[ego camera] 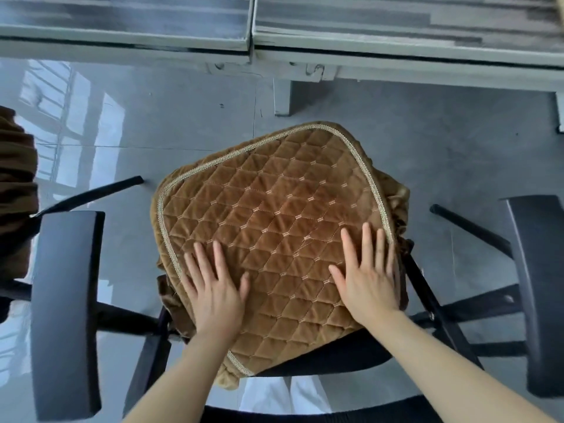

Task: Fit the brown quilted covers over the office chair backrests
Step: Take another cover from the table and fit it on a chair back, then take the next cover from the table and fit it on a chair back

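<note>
Glossy grey tiled floor fills most of the view, window reflections on its left part; pale desk frames run along the top edge with white legs coming down to the floor. Black office chair sits centre, seen from above, its armrests flanking the seat: left armrest, right armrest. Brown quilted cover lies over the seat pad of that chair, diamond stitching facing up, pale braided trim running round the edge, gathered elastic hem bunched at the right and lower-left sides; black seat edge shows just below its near corner. More brown fabric bunched at the far left edge, cut off by the frame, can't tell what it's on. Both hands flat on the cover, palms down, fingers straight and spread, gripping nothing: left hand on the near-left part, right hand on the near-right part, fingertips just inside the trim. White trousers visible below the seat
</note>
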